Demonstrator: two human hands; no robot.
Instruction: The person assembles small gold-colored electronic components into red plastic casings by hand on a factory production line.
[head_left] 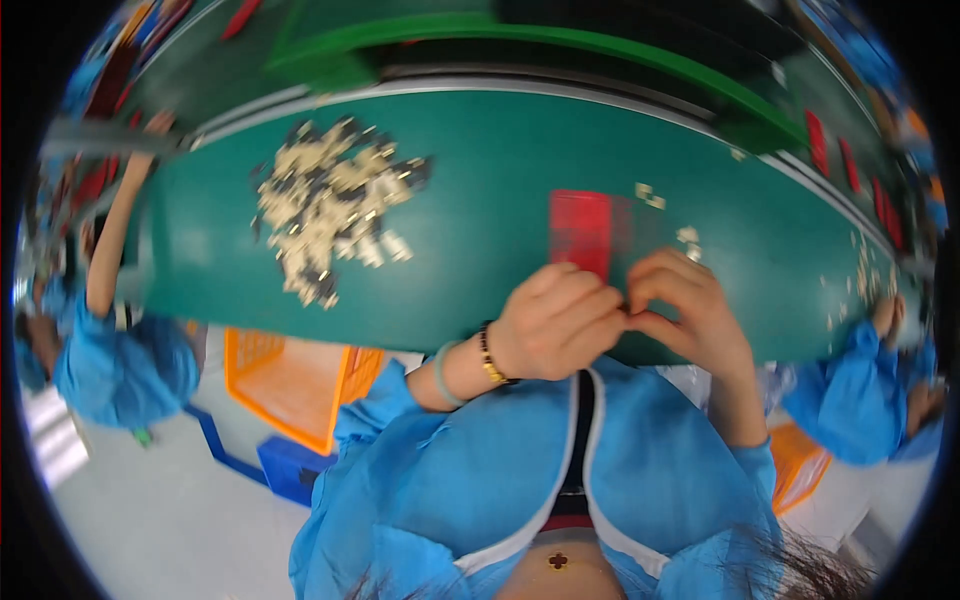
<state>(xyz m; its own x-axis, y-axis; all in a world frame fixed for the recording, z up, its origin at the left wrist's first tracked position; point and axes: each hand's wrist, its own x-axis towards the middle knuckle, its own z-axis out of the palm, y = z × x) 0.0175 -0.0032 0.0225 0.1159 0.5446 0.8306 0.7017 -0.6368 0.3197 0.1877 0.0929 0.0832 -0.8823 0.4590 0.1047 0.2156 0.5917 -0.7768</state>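
Note:
My left hand [565,320] is closed in front of my chest, over the near edge of the green table. Right beside it, my right hand [685,305] pinches with thumb and forefinger, its fingertips meeting the left hand's. Whatever lies between them is hidden or too small to name. Just beyond the hands a flat red tray-like piece [581,225] rests on the table, smeared by blur. A few small cream pieces [650,195] lie to its right, and another little group [688,238] sits behind my right hand.
A large heap of small cream and black parts [335,200] covers the table's left. Beyond the green tabletop [470,180] runs a green-edged shelf [520,38]. Co-workers in blue sit left [125,365] and right [850,390]. An orange basket [290,385] and a blue bin [295,468] stand below.

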